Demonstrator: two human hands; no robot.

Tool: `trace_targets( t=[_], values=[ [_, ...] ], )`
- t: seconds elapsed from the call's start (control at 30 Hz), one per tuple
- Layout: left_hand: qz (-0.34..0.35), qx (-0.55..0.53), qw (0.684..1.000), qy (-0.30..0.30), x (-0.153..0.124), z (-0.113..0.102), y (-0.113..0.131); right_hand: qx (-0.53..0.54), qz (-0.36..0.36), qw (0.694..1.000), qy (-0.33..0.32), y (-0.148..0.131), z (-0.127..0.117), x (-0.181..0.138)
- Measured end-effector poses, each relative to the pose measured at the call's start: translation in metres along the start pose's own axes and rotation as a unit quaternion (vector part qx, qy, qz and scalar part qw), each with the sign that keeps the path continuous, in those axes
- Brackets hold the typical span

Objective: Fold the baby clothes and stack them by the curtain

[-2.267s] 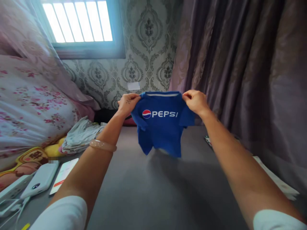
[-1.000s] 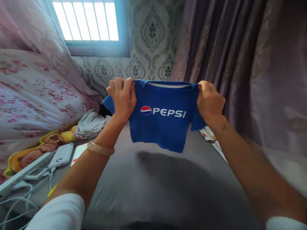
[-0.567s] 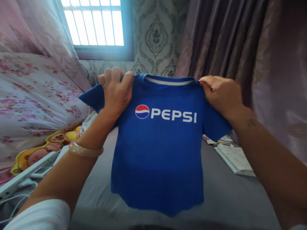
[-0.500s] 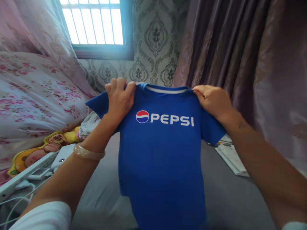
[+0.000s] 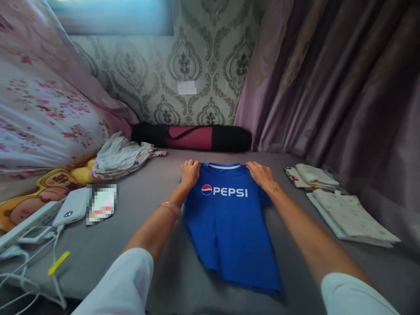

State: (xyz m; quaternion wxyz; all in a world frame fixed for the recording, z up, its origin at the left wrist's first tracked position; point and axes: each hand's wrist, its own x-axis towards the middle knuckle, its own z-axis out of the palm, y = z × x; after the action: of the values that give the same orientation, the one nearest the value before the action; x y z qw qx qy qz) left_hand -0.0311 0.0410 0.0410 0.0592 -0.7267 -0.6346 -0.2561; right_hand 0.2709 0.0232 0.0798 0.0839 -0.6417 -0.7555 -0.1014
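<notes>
Down on the grey bed sheet [image 5: 147, 183] lies the blue cloth T-shirt [image 5: 226, 223] with white PEPSI letters and a round red, white and blue mark; half a second ago it hung up in the air from my hands. My arms now reach lower and farther out.

My left hand [image 5: 190, 173] pinches the shoulder on the left, and my right hand [image 5: 261, 174] pinches the shoulder on the right. The neck sits between them, with its white band on top. From my grip, the rest of the T-shirt comes back toward me. Its long way runs far to near, and the near end leans a bit right. Both hands are at the far end, touching the cloth, so neither one is nearer. The bottom edge is well apart from both, and wavy.

By the far wall is a long, round black and dark red bag [image 5: 197, 141] with a black strap. I can't tell what is in it. On the right are two piles, the pale spotted folded cloth [image 5: 354, 214] nearer and the white folded cloth [image 5: 310, 175] farther. On the left is a crumpled pale cloth [image 5: 121, 157].
</notes>
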Motion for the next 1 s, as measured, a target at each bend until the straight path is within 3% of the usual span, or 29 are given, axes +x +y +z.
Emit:
trace_targets(
  t=[0.23,0.53,0.87,1.0],
  values=[
    [-0.007,0.013,0.999,-0.04,0.017,0.034,-0.01,0.01,-0.004,0.999,-0.044,0.009,0.039,0.016],
    [-0.007,0.045,0.996,-0.077,0.041,0.063,-0.023,0.018,-0.02,0.997,-0.078,0.012,0.066,0.045],
    [-0.027,0.067,0.993,-0.089,0.072,0.09,-0.027,0.083,0.033,0.992,-0.088,0.02,0.097,0.08],
    [-0.041,0.049,0.987,-0.146,0.077,0.091,-0.023,0.148,0.075,0.982,-0.088,0.024,0.108,0.086]
  ],
)
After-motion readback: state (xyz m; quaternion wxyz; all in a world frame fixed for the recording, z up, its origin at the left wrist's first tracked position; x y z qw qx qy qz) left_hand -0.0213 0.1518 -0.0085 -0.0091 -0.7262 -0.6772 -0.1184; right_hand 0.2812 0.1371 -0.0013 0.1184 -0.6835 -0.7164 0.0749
